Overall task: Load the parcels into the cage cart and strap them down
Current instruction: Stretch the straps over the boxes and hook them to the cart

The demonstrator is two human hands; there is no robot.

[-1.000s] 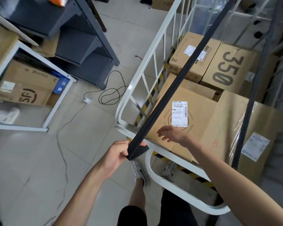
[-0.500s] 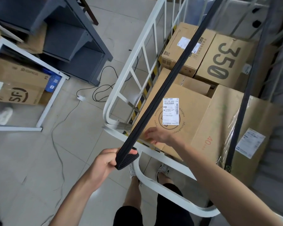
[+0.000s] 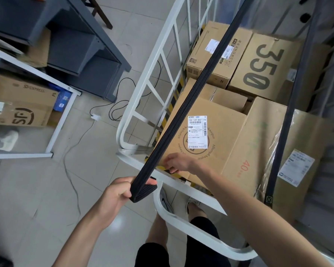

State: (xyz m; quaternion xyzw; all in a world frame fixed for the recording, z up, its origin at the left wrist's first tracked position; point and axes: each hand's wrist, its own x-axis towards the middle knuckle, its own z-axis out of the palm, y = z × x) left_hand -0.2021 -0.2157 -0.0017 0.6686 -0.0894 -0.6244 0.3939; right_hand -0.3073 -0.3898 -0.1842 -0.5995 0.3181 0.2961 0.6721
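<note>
A white cage cart (image 3: 141,87) holds several cardboard parcels; the nearest (image 3: 220,132) bears a white label, and one at the back (image 3: 262,68) is printed "350". A black strap (image 3: 193,93) runs taut from the cart's far top down across the parcels. My left hand (image 3: 118,197) is shut on its folded lower end, just outside the cart's front rail. Inside the rail, my right hand (image 3: 178,162) reaches to the near edge of the labelled parcel beside the strap, fingers bent at the box's edge. A second dark strap (image 3: 285,120) hangs down at the right.
Grey shelving (image 3: 75,51) stands at the back left. A white frame rack (image 3: 66,116) on the left holds an SF Express box (image 3: 21,105). A black cable (image 3: 120,110) and a grey wire (image 3: 73,170) lie on the tiled floor. My feet show under the cart's handle loop (image 3: 181,222).
My left hand has pulled the strap end slightly down and left. My right hand has slid down from the parcel's top face to its near edge by the rail.
</note>
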